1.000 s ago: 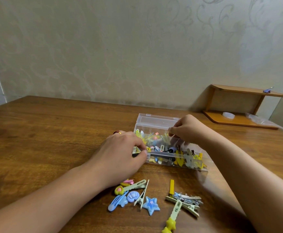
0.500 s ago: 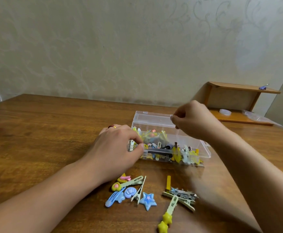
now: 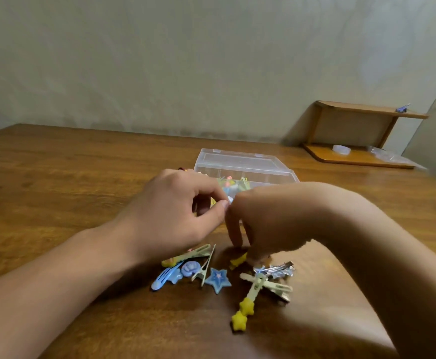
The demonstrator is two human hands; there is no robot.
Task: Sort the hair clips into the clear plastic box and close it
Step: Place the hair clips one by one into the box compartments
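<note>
Right hand [image 3: 268, 218] reaches down over the wooden table [image 3: 56, 190], its curled fingers closing on a small yellow plastic hair clip [image 3: 238, 260] at the near edge of a scatter of loose clips. Whether the clip is clear of the table cannot be told. The left hand [image 3: 170, 211] hovers just beside it, thumb and forefinger curled and almost meeting in front of the clear plastic box [image 3: 243, 164]; whether they pinch anything cannot be told. The box sits just beyond both hands, its transparent lid standing open at the back and a jumble of coloured clips visible inside.

On the table below the hands lie a blue star-shaped clip [image 3: 218, 279], a long blue snap clip [image 3: 163, 278], a round lilac clip [image 3: 189, 268], a pale green alligator clip [image 3: 193, 253], a bundle of silver metal clips [image 3: 279, 270] and a pale green clip tipped with two yellow stars [image 3: 245, 309].

A low wooden shelf [image 3: 362, 112] stands against the wall at far right.
</note>
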